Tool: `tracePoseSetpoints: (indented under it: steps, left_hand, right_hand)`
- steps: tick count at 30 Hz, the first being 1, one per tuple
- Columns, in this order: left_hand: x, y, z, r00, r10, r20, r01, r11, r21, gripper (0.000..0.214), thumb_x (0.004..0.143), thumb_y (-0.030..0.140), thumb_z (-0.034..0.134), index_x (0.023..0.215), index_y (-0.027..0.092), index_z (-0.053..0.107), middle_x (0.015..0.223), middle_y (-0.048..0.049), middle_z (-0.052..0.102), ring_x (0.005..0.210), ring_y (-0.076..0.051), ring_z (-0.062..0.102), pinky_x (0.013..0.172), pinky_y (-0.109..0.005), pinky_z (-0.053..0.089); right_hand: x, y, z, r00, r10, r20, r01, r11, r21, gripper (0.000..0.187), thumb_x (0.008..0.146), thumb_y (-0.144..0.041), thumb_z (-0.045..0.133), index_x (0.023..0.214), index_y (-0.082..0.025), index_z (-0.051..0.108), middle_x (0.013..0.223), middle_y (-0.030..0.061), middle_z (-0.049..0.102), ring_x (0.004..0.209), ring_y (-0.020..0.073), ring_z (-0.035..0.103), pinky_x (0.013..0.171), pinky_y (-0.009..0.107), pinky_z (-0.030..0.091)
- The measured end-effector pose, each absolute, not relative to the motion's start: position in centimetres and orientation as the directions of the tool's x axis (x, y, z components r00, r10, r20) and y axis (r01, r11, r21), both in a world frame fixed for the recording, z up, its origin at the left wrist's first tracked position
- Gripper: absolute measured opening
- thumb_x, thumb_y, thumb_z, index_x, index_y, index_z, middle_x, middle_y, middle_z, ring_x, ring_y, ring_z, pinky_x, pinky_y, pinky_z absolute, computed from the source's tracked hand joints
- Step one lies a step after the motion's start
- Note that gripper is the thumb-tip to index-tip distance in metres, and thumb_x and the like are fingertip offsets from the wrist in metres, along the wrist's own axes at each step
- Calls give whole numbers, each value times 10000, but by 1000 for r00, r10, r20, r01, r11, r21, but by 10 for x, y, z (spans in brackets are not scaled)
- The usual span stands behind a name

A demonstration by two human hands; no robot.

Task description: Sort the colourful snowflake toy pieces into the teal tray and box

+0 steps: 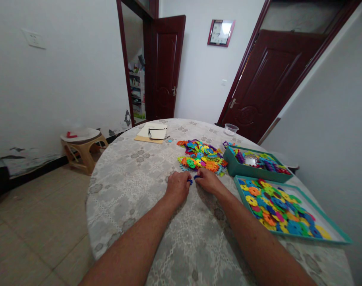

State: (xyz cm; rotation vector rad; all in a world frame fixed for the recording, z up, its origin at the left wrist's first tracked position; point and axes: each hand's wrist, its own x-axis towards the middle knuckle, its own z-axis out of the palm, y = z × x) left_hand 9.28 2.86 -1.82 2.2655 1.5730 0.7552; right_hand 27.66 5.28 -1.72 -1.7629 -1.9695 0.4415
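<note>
My left hand (pixel 178 185) is closed on a small dark blue toothed plastic piece (pixel 190 181), just above the patterned tablecloth. Close beside it, my right hand (pixel 207 180) pinches another dark blue plastic piece (pixel 196 176). A narrow gap lies between the two pieces. My fingers cover much of both, so their full shape is hidden. Right beyond my hands spreads a pile of colourful gear-shaped plastic pieces (pixel 211 165), orange, green, yellow, blue and purple.
A teal box (pixel 243 169) of plastic pieces stands at the right, with a teal-edged lid (pixel 332 237) full of gear pieces nearer me. Glasses (pixel 157 138) rest on a notebook (pixel 145 134) at the far left. A clear plastic bowl (pixel 231 129) sits by the far edge.
</note>
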Motion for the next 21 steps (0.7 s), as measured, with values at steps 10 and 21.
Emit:
tracePoseSetpoints:
  steps: [10, 21]
  left_hand:
    - [95, 25, -15, 426, 858, 287, 447, -475, 757, 80, 901, 194, 617, 950, 225, 671, 900, 0, 734, 854, -175, 657, 795, -276, 465]
    - [90, 20, -9, 558, 807, 195, 401, -468, 788, 153, 875, 331, 640, 799, 199, 639, 743, 24, 647, 727, -160, 583, 684, -265, 409]
  right_hand:
    - [278, 11, -17, -107, 988, 110, 593, 152, -791, 211, 810, -97, 548, 942, -206, 671, 825, 0, 705, 772, 161, 653, 682, 228, 485]
    - [280, -31, -4, -164, 986, -41, 438, 36, -898, 157, 834, -153, 578, 953, -203, 668, 771, -13, 727, 671, 148, 686, 605, 216, 504]
